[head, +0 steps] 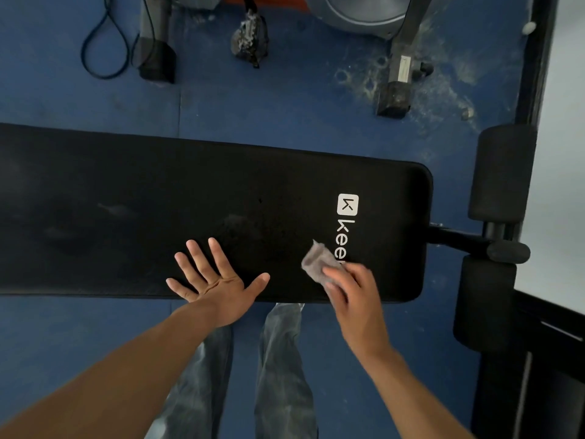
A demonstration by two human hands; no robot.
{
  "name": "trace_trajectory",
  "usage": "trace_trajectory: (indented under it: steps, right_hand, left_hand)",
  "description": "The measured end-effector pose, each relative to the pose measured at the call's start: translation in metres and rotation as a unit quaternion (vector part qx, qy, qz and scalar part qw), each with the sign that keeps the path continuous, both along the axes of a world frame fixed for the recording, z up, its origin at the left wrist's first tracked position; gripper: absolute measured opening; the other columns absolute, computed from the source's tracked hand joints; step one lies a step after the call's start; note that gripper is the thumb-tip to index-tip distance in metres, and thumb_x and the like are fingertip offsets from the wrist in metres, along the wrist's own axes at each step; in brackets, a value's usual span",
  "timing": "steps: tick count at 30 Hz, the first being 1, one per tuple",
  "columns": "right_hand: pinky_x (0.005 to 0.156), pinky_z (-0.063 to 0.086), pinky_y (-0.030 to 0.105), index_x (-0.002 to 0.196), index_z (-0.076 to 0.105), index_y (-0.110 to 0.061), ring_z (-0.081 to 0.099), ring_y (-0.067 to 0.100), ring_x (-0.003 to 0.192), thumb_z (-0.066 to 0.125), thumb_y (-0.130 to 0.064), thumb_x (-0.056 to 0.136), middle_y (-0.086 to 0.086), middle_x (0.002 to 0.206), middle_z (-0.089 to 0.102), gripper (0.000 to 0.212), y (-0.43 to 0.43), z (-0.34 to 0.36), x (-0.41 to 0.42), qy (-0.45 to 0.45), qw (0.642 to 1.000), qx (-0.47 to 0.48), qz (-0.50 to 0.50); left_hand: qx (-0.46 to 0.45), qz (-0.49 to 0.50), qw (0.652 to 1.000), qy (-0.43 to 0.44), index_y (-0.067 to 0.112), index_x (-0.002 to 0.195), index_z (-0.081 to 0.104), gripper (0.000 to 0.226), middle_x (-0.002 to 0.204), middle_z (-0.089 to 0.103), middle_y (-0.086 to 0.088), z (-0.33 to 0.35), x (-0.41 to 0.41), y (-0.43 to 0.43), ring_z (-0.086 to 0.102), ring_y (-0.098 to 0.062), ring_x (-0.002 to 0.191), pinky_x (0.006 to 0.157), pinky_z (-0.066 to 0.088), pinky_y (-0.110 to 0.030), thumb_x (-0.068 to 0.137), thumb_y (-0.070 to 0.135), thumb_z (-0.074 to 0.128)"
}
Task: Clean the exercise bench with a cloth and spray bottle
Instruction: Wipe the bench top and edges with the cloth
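A long black padded exercise bench lies across the view, with a white logo near its right end. My right hand holds a small grey cloth pressed on the pad beside the logo, partly covering the lettering. My left hand hovers palm up with fingers spread over the bench's near edge, holding nothing. Faint dusty smears show on the pad's left and middle. No spray bottle is in view.
Black foam rollers and a metal post stick out at the bench's right end. On the blue floor mat behind stand machine legs, a dusty pedal and a looped cable. My jeans-clad legs are below the bench.
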State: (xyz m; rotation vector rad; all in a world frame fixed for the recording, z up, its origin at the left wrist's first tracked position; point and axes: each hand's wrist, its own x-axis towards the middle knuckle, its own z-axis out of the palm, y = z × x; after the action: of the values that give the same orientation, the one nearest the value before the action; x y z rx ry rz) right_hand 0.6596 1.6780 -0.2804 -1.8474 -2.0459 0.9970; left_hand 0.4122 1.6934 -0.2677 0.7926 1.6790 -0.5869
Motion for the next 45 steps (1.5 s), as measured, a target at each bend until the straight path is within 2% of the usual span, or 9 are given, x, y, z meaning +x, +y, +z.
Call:
trace_trajectory:
  steps: [3, 7, 16, 24, 31, 34, 38, 43, 45]
  right_hand:
    - [0.095, 0.041, 0.009, 0.123, 0.069, -0.013, 0.059, 0.018, 0.103, 0.061, -0.022, 0.099, -0.004, 0.115, 0.052, 0.027, -0.025, 0.001, 0.022, -0.021, 0.983, 0.006, -0.183]
    - [0.101, 0.052, 0.037, 0.126, 0.066, -0.010, 0.059, 0.018, 0.111, 0.062, -0.010, 0.098, -0.005, 0.118, 0.051, 0.028, -0.029, 0.001, 0.008, -0.047, 0.914, -0.001, -0.402]
    - [0.084, 0.052, 0.027, 0.121, 0.068, -0.013, 0.058, 0.016, 0.097, 0.067, -0.007, 0.094, 0.000, 0.111, 0.056, 0.028, -0.026, 0.005, -0.079, 0.051, 0.998, -0.003, -0.037]
    - [0.089, 0.025, -0.008, 0.122, 0.068, -0.005, 0.058, 0.024, 0.115, 0.062, -0.006, 0.094, 0.015, 0.124, 0.059, 0.028, 0.165, -0.014, -0.037, -0.080, 0.969, 0.091, -0.217]
    - [0.092, 0.043, 0.026, 0.113, 0.068, -0.007, 0.057, 0.021, 0.101, 0.064, -0.003, 0.092, 0.012, 0.110, 0.058, 0.022, 0.083, -0.011, -0.092, -0.010, 0.994, 0.100, -0.034]
    - [0.092, 0.044, 0.020, 0.116, 0.068, -0.010, 0.056, 0.017, 0.100, 0.065, -0.002, 0.094, 0.000, 0.111, 0.052, 0.024, 0.012, -0.001, -0.098, 0.008, 0.999, 0.031, 0.018]
    - [0.093, 0.035, 0.003, 0.115, 0.070, -0.006, 0.055, 0.011, 0.099, 0.067, 0.002, 0.092, 0.002, 0.110, 0.055, 0.024, -0.021, 0.008, -0.076, -0.030, 0.997, 0.009, -0.065]
    - [0.099, 0.041, 0.027, 0.119, 0.069, -0.005, 0.060, 0.034, 0.110, 0.065, -0.007, 0.091, 0.023, 0.117, 0.061, 0.028, 0.051, -0.004, -0.044, -0.090, 0.948, 0.059, -0.298]
    - [0.100, 0.040, 0.019, 0.122, 0.067, -0.010, 0.060, 0.028, 0.118, 0.063, -0.015, 0.093, 0.016, 0.126, 0.061, 0.029, 0.087, -0.005, -0.046, -0.063, 0.927, 0.073, -0.362]
  left_hand:
    - [0.002, 0.000, 1.000, -0.003, 0.027, 0.110, -0.065, 0.117, 0.110, -0.076, -0.006, -0.002, -0.002, -0.001, -0.064, -0.036, 0.112, 0.106, -0.027, -0.067, 0.077, 0.093, 0.025]
    - [0.015, 0.000, 1.000, -0.006, 0.027, 0.109, -0.065, 0.117, 0.109, -0.076, -0.006, -0.004, -0.002, -0.003, -0.062, -0.037, 0.115, 0.106, -0.026, -0.068, 0.078, 0.093, 0.026]
    - [0.117, 0.013, 0.993, 0.012, 0.026, 0.120, -0.062, 0.116, 0.121, -0.073, -0.005, -0.012, -0.001, -0.020, -0.065, -0.032, 0.115, 0.105, -0.028, -0.068, 0.083, 0.087, 0.029]
    - [0.268, 0.035, 0.963, 0.020, 0.020, 0.154, -0.030, 0.104, 0.156, -0.046, -0.009, -0.022, 0.000, -0.045, -0.047, -0.031, 0.141, 0.109, -0.025, -0.064, 0.093, 0.072, 0.037]
    - [0.386, 0.019, 0.918, 0.090, 0.014, 0.161, 0.010, 0.091, 0.167, -0.001, -0.015, -0.017, -0.044, -0.088, -0.002, -0.033, 0.156, 0.121, 0.006, -0.061, 0.093, 0.051, 0.058]
    - [0.385, 0.020, 0.914, 0.129, 0.013, 0.160, 0.012, 0.094, 0.166, 0.001, -0.017, -0.017, -0.075, -0.095, 0.000, -0.036, 0.155, 0.122, 0.006, -0.062, 0.091, 0.053, 0.062]
    - [0.382, 0.044, 0.908, 0.166, 0.012, 0.158, 0.013, 0.099, 0.166, 0.001, -0.016, -0.016, -0.116, -0.098, -0.002, -0.035, 0.155, 0.122, 0.005, -0.061, 0.087, 0.056, 0.066]
    - [0.372, 0.032, 0.910, 0.179, 0.013, 0.158, 0.010, 0.107, 0.166, 0.000, -0.018, -0.022, -0.152, -0.097, -0.007, -0.038, 0.155, 0.122, -0.001, -0.063, 0.082, 0.066, 0.064]
    - [0.362, 0.029, 0.916, 0.172, 0.014, 0.159, 0.006, 0.111, 0.166, -0.004, -0.019, -0.026, -0.157, -0.096, -0.011, -0.039, 0.154, 0.121, -0.004, -0.065, 0.081, 0.071, 0.060]
